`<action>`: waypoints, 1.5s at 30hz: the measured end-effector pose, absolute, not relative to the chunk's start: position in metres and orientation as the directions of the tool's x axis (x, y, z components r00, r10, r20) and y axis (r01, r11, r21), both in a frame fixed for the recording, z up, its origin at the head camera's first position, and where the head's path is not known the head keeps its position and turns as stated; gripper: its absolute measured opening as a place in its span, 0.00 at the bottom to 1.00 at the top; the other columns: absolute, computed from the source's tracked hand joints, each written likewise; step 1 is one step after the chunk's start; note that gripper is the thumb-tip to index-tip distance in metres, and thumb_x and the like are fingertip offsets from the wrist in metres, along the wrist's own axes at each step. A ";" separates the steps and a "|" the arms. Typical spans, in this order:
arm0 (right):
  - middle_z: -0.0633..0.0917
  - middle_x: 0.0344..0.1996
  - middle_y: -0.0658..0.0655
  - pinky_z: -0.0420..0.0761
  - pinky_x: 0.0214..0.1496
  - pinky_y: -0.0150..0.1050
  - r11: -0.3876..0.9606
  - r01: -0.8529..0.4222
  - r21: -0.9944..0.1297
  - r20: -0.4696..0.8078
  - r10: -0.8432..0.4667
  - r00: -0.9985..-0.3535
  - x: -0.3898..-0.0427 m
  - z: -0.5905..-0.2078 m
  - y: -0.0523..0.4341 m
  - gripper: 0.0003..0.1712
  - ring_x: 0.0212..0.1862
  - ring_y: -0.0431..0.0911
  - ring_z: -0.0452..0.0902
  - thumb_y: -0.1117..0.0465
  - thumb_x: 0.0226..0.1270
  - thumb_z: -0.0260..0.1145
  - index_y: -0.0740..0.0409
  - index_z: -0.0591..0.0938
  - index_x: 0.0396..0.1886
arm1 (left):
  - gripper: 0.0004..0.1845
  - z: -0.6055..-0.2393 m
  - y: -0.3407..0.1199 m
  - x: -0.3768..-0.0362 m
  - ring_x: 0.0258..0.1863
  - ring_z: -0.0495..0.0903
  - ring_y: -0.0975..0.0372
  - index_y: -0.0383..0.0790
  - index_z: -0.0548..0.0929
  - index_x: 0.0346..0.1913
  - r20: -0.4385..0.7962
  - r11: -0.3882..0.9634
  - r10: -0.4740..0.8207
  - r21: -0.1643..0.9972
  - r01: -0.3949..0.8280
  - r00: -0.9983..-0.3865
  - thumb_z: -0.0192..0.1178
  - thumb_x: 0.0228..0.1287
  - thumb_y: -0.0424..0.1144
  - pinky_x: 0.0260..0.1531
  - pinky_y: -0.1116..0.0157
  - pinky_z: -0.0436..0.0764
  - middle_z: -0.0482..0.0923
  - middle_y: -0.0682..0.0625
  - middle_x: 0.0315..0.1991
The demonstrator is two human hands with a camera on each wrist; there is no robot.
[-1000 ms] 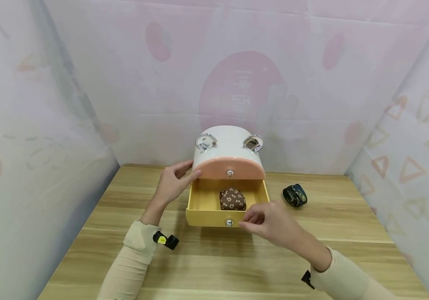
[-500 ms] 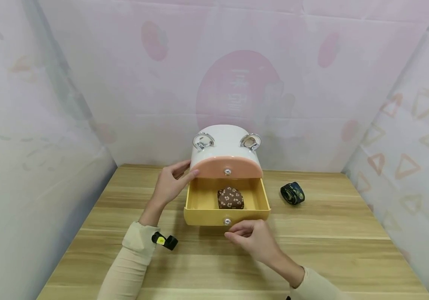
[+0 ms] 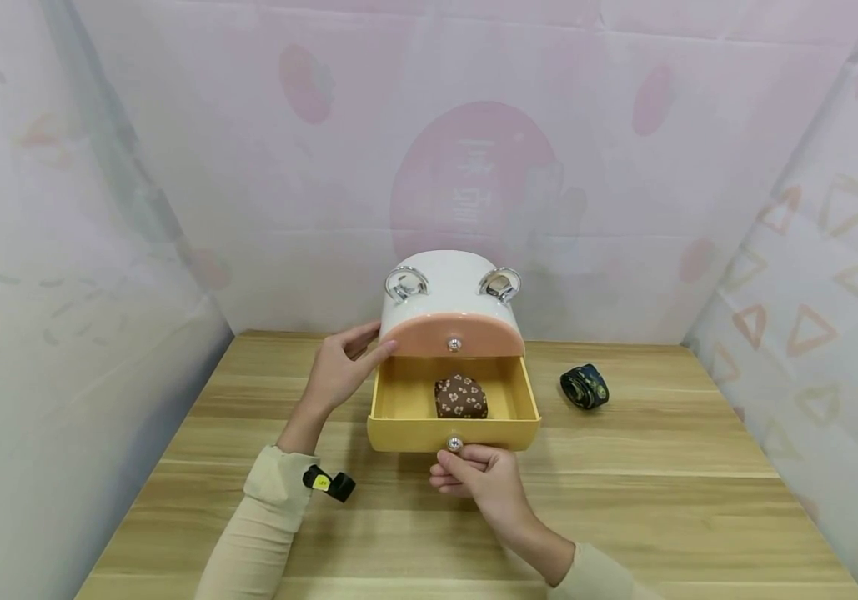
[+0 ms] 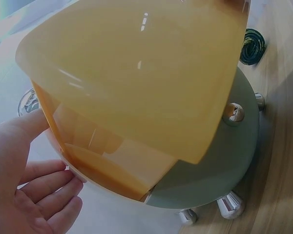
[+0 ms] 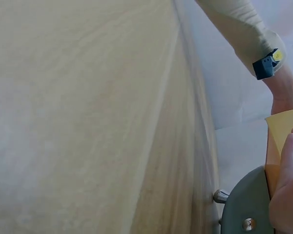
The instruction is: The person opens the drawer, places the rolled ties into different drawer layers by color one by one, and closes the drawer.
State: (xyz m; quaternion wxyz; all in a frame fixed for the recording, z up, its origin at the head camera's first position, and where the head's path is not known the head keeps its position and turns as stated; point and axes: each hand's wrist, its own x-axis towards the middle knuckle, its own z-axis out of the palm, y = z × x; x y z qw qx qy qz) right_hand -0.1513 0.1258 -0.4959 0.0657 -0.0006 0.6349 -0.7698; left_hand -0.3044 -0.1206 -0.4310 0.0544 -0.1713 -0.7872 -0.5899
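Note:
A small white cabinet [image 3: 447, 287] with a pink upper drawer front stands at the back of the wooden table [image 3: 661, 492]. Its yellow lower drawer [image 3: 406, 433] is pulled out, and a brown flowered fabric roll [image 3: 461, 397] lies inside. My left hand [image 3: 368, 346] rests with straight fingers on the cabinet's left side; in the left wrist view my left hand [image 4: 39, 190] touches the pink front's edge. My right hand [image 3: 447, 467] touches the drawer front just under its silver knob [image 3: 454, 443], which stays uncovered. The right wrist view shows my right hand's fingers [image 5: 288, 161] lying against the yellow front.
A dark patterned fabric roll [image 3: 584, 387] lies on the table to the right of the drawer. Pale printed curtain walls [image 3: 98, 250] close in the table on the left, back and right. Two silver ring handles [image 3: 406, 283] sit on the cabinet top.
My right hand has moved from above the drawer's right front corner down and left to the drawer front under the knob. The left hand and the drawer have stayed put.

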 end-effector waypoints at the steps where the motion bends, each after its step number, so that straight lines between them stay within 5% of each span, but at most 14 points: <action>1: 0.94 0.33 0.57 0.94 0.47 0.47 -0.194 0.102 -0.976 -0.084 -0.097 -0.992 -0.152 -0.495 0.125 0.23 0.36 0.47 0.94 0.62 0.70 0.75 0.80 0.84 0.52 | 0.35 -0.431 -0.121 -0.304 0.72 0.79 0.53 0.43 0.81 0.71 0.289 0.245 0.204 0.910 0.335 -0.935 0.73 0.67 0.58 0.73 0.55 0.79 0.80 0.43 0.70; 14: 0.94 0.30 0.56 0.94 0.44 0.43 -0.226 0.087 -0.970 -0.068 -0.089 -0.994 -0.149 -0.488 0.124 0.18 0.34 0.46 0.94 0.64 0.69 0.75 0.78 0.86 0.48 | 0.35 -0.427 -0.122 -0.295 0.72 0.79 0.53 0.44 0.81 0.70 0.297 0.259 0.196 0.904 0.341 -0.935 0.73 0.66 0.58 0.73 0.54 0.79 0.81 0.44 0.70; 24: 0.94 0.31 0.57 0.92 0.50 0.54 -0.225 0.060 -0.973 -0.043 -0.079 -0.996 -0.161 -0.482 0.124 0.18 0.34 0.47 0.94 0.64 0.70 0.75 0.78 0.86 0.47 | 0.35 -0.426 -0.122 -0.293 0.71 0.80 0.53 0.45 0.82 0.70 0.284 0.270 0.189 0.905 0.328 -0.940 0.73 0.65 0.59 0.73 0.53 0.79 0.81 0.45 0.70; 32: 0.94 0.31 0.57 0.94 0.46 0.48 -0.204 0.023 -0.979 -0.007 -0.079 -0.997 -0.178 -0.482 0.125 0.15 0.34 0.46 0.93 0.63 0.71 0.74 0.75 0.88 0.45 | 0.35 -0.427 -0.123 -0.294 0.71 0.79 0.53 0.45 0.82 0.70 0.284 0.265 0.187 0.907 0.327 -0.940 0.73 0.66 0.58 0.73 0.52 0.79 0.81 0.44 0.70; 39: 0.94 0.31 0.57 0.92 0.51 0.58 -0.181 0.010 -0.983 0.005 -0.081 -0.997 -0.193 -0.479 0.127 0.15 0.35 0.48 0.94 0.61 0.71 0.74 0.74 0.88 0.43 | 0.34 -0.426 -0.124 -0.293 0.72 0.79 0.53 0.46 0.82 0.70 0.276 0.274 0.192 0.906 0.322 -0.942 0.73 0.66 0.58 0.74 0.52 0.78 0.80 0.45 0.70; 45: 0.94 0.31 0.57 0.94 0.48 0.49 -0.181 0.000 -0.983 0.016 -0.086 -0.996 -0.206 -0.478 0.128 0.22 0.34 0.46 0.94 0.61 0.72 0.74 0.81 0.85 0.48 | 0.35 -0.425 -0.124 -0.293 0.72 0.79 0.53 0.45 0.81 0.70 0.273 0.268 0.194 0.909 0.318 -0.942 0.73 0.66 0.59 0.73 0.53 0.79 0.80 0.45 0.70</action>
